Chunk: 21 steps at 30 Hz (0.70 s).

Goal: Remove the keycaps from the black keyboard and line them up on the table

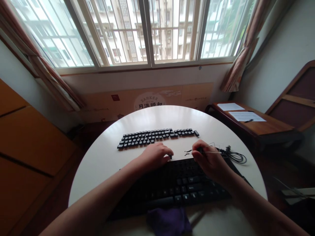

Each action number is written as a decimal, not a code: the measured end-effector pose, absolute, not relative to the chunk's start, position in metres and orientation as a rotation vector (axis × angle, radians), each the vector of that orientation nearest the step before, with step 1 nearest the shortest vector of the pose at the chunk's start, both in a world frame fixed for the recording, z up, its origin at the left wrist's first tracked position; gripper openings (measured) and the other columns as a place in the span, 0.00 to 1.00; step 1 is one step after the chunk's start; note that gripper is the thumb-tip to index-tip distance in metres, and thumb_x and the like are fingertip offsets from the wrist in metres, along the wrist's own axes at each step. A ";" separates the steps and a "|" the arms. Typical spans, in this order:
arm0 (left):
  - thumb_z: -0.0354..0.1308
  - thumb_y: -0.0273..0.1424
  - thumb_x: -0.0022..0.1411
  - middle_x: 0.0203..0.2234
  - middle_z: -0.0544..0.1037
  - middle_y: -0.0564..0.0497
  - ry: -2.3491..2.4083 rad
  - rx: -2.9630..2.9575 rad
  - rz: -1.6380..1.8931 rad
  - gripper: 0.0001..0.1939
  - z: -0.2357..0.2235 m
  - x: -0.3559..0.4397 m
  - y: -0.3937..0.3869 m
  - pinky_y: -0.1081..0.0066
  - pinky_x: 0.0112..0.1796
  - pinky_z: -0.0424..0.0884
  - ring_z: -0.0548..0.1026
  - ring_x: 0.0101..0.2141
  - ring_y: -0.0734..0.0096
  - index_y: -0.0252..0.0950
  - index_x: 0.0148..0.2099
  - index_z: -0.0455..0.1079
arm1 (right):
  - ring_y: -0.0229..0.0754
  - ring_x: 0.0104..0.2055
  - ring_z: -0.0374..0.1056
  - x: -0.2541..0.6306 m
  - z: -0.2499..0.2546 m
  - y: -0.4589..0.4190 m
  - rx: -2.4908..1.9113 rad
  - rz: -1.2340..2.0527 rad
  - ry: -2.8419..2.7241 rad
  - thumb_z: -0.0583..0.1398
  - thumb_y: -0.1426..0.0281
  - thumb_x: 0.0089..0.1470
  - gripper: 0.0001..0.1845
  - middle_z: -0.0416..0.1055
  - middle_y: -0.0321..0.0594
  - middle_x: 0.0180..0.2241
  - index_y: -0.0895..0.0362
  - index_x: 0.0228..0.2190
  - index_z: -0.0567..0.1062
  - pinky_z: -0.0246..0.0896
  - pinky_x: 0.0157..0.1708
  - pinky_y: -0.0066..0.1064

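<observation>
A black keyboard (197,187) lies on the round white table, its upper part stripped of keycaps and its lower right part still carrying them. My left hand (156,153) is over the keyboard's far edge, thumb and forefinger closed on a small dark keycap (170,157). To the right, my right hand (208,159) is wrapped around a keycap puller (200,149); two thin prongs stick out to the left and wire loops to the right. Beyond my hands, removed black keycaps (152,136) are set out in rows.
A coiled black cable (237,157) lies at the right of the white table (93,170). A purple cloth (169,221) sits at the near edge. Papers (247,116) and a pen rest on a wooden side table (273,127) to the right, beside a chair back.
</observation>
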<state>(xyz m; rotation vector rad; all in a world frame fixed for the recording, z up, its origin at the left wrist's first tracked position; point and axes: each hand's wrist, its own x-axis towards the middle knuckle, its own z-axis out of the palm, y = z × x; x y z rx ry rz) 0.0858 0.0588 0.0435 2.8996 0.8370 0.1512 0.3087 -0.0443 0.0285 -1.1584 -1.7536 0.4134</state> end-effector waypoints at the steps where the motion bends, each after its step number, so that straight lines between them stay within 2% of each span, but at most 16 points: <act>1: 0.60 0.27 0.59 0.35 0.82 0.52 0.880 2.917 0.129 0.10 0.044 0.085 0.062 0.69 0.38 0.70 0.77 0.38 0.63 0.45 0.42 0.78 | 0.34 0.22 0.57 0.308 0.029 -0.044 -1.161 0.409 -1.764 0.54 0.59 0.65 0.13 0.61 0.31 0.22 0.55 0.33 0.66 0.53 0.24 0.26; 5: 0.60 0.29 0.60 0.32 0.81 0.49 1.039 2.988 0.054 0.07 0.046 0.081 0.079 0.67 0.36 0.70 0.77 0.38 0.60 0.42 0.40 0.78 | 0.34 0.22 0.57 0.309 0.029 -0.044 -1.177 0.411 -1.782 0.54 0.60 0.66 0.12 0.61 0.30 0.21 0.55 0.34 0.66 0.53 0.24 0.26; 11: 0.60 0.29 0.60 0.41 0.80 0.50 1.106 2.950 0.145 0.09 0.041 0.073 0.102 0.68 0.40 0.71 0.75 0.44 0.60 0.43 0.42 0.79 | 0.33 0.20 0.55 0.308 0.030 -0.045 -1.166 0.377 -1.818 0.54 0.61 0.66 0.12 0.62 0.29 0.21 0.55 0.34 0.66 0.51 0.24 0.25; 21: 0.59 0.31 0.61 0.41 0.76 0.50 1.280 2.876 0.278 0.10 0.029 0.060 0.123 0.69 0.42 0.71 0.75 0.42 0.62 0.44 0.43 0.79 | 0.33 0.21 0.57 0.306 0.027 -0.044 -1.159 0.417 -1.846 0.54 0.59 0.66 0.14 0.63 0.30 0.22 0.55 0.34 0.67 0.53 0.24 0.25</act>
